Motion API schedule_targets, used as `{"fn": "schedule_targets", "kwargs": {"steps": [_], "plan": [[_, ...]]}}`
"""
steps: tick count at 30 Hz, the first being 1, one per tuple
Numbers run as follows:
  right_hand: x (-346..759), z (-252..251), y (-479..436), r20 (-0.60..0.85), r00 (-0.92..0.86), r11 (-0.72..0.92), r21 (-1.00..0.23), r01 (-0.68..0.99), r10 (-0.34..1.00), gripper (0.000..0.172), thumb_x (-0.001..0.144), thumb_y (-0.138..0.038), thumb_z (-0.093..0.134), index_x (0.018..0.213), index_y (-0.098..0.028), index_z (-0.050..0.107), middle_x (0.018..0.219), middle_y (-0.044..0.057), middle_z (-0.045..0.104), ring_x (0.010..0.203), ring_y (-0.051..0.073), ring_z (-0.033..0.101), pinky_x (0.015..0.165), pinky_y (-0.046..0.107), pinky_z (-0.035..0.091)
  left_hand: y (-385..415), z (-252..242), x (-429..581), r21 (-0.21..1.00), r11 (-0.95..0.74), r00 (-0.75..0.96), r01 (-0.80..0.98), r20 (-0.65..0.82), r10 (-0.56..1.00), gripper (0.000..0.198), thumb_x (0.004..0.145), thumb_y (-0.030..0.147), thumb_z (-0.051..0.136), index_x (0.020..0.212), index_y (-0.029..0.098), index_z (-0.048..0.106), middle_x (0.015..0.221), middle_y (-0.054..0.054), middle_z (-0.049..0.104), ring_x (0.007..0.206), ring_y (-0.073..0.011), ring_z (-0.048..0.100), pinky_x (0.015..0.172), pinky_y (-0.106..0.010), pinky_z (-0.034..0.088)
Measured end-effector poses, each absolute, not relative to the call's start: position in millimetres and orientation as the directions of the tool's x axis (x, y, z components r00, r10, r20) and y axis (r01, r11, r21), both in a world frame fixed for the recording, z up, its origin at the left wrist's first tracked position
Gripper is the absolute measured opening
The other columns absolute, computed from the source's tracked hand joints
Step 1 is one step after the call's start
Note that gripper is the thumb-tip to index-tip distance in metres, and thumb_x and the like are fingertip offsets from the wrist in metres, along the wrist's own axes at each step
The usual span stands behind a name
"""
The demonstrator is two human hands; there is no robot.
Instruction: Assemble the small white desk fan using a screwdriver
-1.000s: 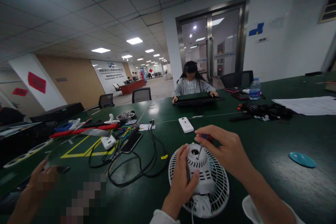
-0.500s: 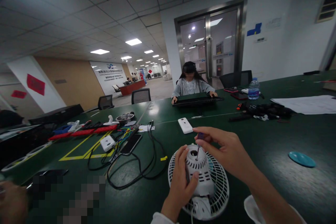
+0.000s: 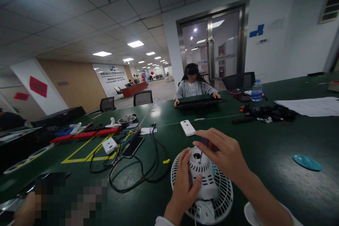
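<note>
A small white fan (image 3: 218, 192) lies face down on the dark green table (image 3: 278, 148), its motor housing (image 3: 202, 174) pointing up. My left hand (image 3: 182, 180) is wrapped round the left side of that housing. My right hand (image 3: 221, 153) hovers just above it, fingers pinched on a small screwdriver (image 3: 201, 153) whose thin shaft points down into the top of the housing. The screwdriver's handle is mostly hidden by my fingers.
A white remote-like device (image 3: 187, 127) lies just beyond the fan. To the left are tangled black cables (image 3: 137, 169), a phone (image 3: 134, 145) and a white adapter (image 3: 109, 145). A teal disc (image 3: 306, 162) lies right. A person (image 3: 193, 84) sits opposite at a keyboard (image 3: 200, 102). Another person's hand (image 3: 23, 212) shows bottom left.
My right hand has turned on the screwdriver, fingers now covering its handle. The other person's hand at the bottom left has drawn back toward the frame's corner.
</note>
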State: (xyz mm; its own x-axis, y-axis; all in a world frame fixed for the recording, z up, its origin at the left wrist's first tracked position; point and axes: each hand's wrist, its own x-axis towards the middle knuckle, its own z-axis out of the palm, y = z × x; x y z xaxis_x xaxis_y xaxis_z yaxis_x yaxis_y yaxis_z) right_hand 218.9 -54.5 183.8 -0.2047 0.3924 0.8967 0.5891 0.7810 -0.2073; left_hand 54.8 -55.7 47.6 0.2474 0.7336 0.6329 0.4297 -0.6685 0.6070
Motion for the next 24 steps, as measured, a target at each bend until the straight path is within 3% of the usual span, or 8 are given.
{"fn": "schedule_targets", "kwargs": {"steps": [5,11,14,20,24], "plan": [[221.8,185.2,-57.0,0.858,-0.253,0.811,-0.270,0.519,0.447,0.026,0.091,-0.019,0.047,0.111,-0.016,0.063,0.091,0.007,0.069,0.081,0.014,0.066,0.072,0.023,0.053,-56.2,47.2,55.5,0.619,-0.667,0.245,0.413,0.630,0.737,0.056,0.090,0.033,0.047,0.141,0.021,0.027,0.147,-0.015,0.032,0.138,-0.0287,0.029,0.112,-0.052,0.026],[228.1,189.4,-61.4,0.803,-0.310,0.810,-0.327,0.486,0.509,0.033,0.091,-0.016,0.043,0.119,-0.019,0.061,0.093,0.005,0.071,0.081,0.013,0.068,0.071,0.023,0.055,-56.0,49.6,56.3,0.616,-0.666,0.253,0.421,0.626,0.738,0.055,0.091,0.032,0.045,0.142,0.021,0.026,0.146,-0.016,0.030,0.138,-0.0291,0.028,0.112,-0.053,0.026],[227.7,189.1,-59.6,0.817,-0.292,0.807,-0.311,0.503,0.497,0.028,0.090,-0.019,0.047,0.114,-0.019,0.063,0.093,0.006,0.071,0.078,0.014,0.068,0.070,0.024,0.055,-55.8,48.6,56.1,0.610,-0.667,0.252,0.427,0.629,0.736,0.055,0.091,0.032,0.046,0.142,0.022,0.026,0.146,-0.016,0.030,0.138,-0.0292,0.029,0.111,-0.053,0.027],[224.9,187.9,-55.2,0.856,-0.221,0.785,-0.286,0.550,0.467,0.018,0.091,-0.029,0.051,0.097,-0.018,0.065,0.071,0.002,0.064,0.059,0.011,0.060,0.055,0.020,0.051,-55.2,46.0,55.3,0.618,-0.663,0.249,0.423,0.624,0.741,0.056,0.091,0.032,0.046,0.142,0.021,0.026,0.147,-0.016,0.030,0.138,-0.0283,0.029,0.112,-0.053,0.026],[224.4,188.6,-54.7,0.876,-0.187,0.767,-0.264,0.585,0.444,0.018,0.090,-0.033,0.053,0.086,-0.018,0.061,0.068,0.002,0.063,0.056,0.011,0.058,0.055,0.021,0.049,-55.6,47.3,55.9,0.617,-0.666,0.247,0.419,0.629,0.737,0.055,0.091,0.033,0.046,0.141,0.021,0.027,0.147,-0.015,0.031,0.138,-0.0286,0.029,0.112,-0.052,0.027]]}}
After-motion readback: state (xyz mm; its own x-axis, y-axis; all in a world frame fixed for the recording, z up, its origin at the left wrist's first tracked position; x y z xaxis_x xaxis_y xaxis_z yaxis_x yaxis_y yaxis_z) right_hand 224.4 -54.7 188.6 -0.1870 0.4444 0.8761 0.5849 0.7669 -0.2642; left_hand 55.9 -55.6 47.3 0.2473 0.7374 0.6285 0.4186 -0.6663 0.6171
